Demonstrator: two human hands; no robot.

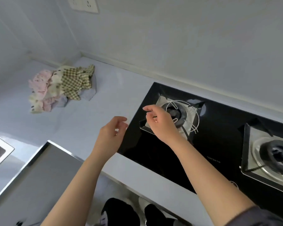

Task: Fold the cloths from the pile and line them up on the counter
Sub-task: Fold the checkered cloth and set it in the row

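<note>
**Two empty hands above the worktop; cloth pile at the far left corner**

Both hands are raised over the near edge of the white worktop (104,88), where it meets the left edge of the black glass gas hob (153,154).

- Left hand (112,136): palm turned inward, fingers loosely curled, holding nothing. It hangs over the bare worktop strip just beside the hob's left edge.
- Right hand (158,123): above the hob's left burner (176,112), forefinger reaching forward, the other fingers loosely bent, holding nothing. Whether it touches the wire pan support (193,118) cannot be told.
- Pile of cloths (62,87): a crumpled heap at the far left corner of the worktop, close to the back wall, well apart from both hands. A green-and-cream checked cloth (73,82) lies on top, a pink patterned cloth (41,84) at the left side, and a pale grey-lilac one (90,92) underneath at the right.

No folded cloth lies on the worktop.

Other items: right burner (274,154) at the hob's right end; sink rim (0,154) at the left edge; wall socket (83,4) above.
</note>
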